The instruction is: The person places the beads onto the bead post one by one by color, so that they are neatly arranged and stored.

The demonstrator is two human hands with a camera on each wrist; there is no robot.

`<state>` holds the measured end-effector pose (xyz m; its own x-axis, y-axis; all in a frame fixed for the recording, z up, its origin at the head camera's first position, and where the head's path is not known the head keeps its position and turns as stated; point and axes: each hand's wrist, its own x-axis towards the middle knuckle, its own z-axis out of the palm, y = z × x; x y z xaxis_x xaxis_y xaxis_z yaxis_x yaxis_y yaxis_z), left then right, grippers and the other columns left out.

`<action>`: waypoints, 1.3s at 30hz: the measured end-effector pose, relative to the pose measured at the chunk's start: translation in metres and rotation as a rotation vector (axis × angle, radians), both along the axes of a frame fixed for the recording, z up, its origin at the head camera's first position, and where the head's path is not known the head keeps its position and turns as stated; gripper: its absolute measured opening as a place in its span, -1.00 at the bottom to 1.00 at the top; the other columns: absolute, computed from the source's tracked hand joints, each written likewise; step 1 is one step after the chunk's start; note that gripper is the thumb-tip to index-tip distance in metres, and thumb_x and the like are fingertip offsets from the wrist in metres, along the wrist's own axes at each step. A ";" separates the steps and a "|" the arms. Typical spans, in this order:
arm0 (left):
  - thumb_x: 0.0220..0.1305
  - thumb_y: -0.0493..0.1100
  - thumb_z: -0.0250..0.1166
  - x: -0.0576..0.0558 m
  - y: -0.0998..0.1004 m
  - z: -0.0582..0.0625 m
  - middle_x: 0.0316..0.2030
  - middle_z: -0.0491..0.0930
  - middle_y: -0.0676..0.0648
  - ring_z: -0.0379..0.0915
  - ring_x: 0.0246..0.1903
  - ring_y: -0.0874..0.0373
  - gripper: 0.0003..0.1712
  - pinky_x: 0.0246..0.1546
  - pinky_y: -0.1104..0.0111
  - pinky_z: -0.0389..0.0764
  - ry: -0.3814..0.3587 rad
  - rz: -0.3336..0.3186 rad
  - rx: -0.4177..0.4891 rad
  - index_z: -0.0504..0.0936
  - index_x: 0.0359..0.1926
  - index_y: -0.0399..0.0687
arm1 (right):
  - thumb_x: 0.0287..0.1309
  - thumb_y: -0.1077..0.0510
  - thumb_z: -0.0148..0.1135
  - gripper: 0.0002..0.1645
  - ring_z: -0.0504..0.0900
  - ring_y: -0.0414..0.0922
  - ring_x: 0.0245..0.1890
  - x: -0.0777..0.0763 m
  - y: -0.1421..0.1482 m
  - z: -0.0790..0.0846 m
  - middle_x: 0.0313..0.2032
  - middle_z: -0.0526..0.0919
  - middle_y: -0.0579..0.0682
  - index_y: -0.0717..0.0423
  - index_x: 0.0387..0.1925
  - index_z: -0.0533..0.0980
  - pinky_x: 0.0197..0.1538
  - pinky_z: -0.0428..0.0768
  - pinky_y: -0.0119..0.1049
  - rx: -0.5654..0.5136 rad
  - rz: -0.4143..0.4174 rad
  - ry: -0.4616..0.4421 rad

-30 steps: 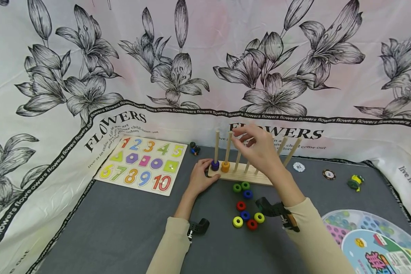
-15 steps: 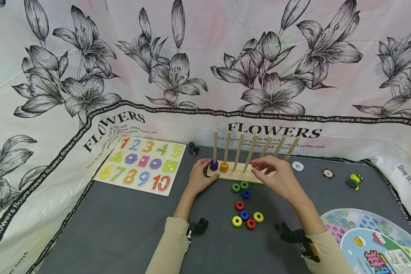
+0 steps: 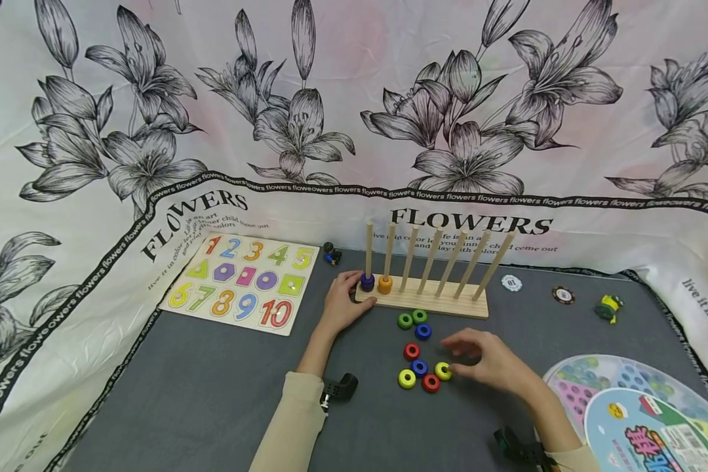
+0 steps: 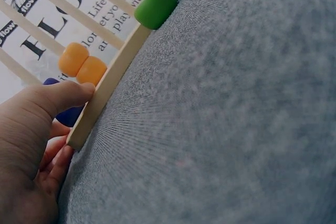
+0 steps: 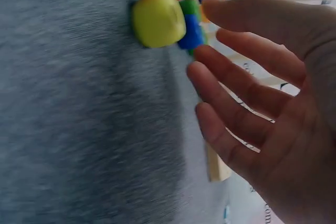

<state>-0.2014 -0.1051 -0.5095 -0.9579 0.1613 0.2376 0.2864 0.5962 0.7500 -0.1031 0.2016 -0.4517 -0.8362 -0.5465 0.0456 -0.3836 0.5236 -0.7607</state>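
A wooden peg board (image 3: 448, 303) with several upright pegs stands at the back of the table. Purple rings (image 3: 367, 283) sit on its leftmost peg, and two stacked orange rings (image 4: 91, 71) on the peg beside it. My left hand (image 3: 342, 307) grips the board's left end, thumb against the front edge and fingers around the end. Over the table, my right hand (image 3: 490, 360) has loosely bent, spread fingers, with nothing held. Closest to it is a yellow ring (image 5: 157, 20); in the right wrist view a gap shows between them. Red, blue, green and yellow rings lie loose before the board.
A number puzzle board (image 3: 242, 282) lies at the left. Behind it stands a small dark figure (image 3: 332, 254). Two round chips, white (image 3: 511, 283) and black (image 3: 563, 295), and a green-yellow toy (image 3: 609, 308) lie right. A clear round package (image 3: 649, 406) occupies the right front.
My right hand has moved from above the pegs down and toward me, to beside the loose rings. The left hand keeps its grip on the peg board.
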 end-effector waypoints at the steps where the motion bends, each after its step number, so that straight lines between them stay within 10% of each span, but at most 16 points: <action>1: 0.13 -0.09 0.46 0.000 0.000 0.000 0.19 0.43 -0.24 0.39 0.09 -0.10 -0.30 0.04 0.15 0.56 0.005 -0.004 0.005 0.51 0.25 -0.32 | 0.01 0.25 0.48 -0.54 0.65 -0.02 -0.16 0.001 0.001 -0.003 -0.10 0.66 0.14 0.30 -0.01 0.60 -0.13 0.67 -0.24 -0.004 0.011 -0.021; 9: 0.18 0.07 0.41 0.000 -0.002 -0.006 0.12 0.47 -0.24 0.42 0.02 -0.09 -0.28 -0.03 0.22 0.59 0.117 -0.024 0.039 0.55 0.20 -0.34 | 0.00 0.26 0.48 -0.58 0.64 -0.15 -0.20 0.010 -0.001 -0.015 -0.13 0.67 0.10 0.28 -0.05 0.62 -0.17 0.66 -0.29 -0.058 0.024 -0.044; 25: 0.14 -0.09 0.46 -0.001 0.000 -0.002 0.20 0.43 -0.22 0.38 0.13 -0.09 -0.29 0.06 0.17 0.56 -0.001 0.002 0.003 0.50 0.27 -0.29 | 0.05 0.24 0.47 -0.71 0.62 -0.23 -0.29 0.013 -0.006 -0.025 -0.24 0.66 -0.07 0.15 -0.13 0.68 -0.28 0.62 -0.34 -0.071 -0.098 0.038; 39: 0.14 -0.08 0.45 -0.002 0.000 -0.003 0.20 0.42 -0.22 0.38 0.13 -0.08 -0.29 0.07 0.17 0.55 -0.014 0.003 0.000 0.50 0.27 -0.30 | 0.07 0.34 0.42 -0.64 0.64 -0.18 -0.30 -0.007 -0.019 0.012 -0.21 0.69 0.00 0.21 -0.04 0.66 -0.29 0.66 -0.32 -0.129 -0.269 0.236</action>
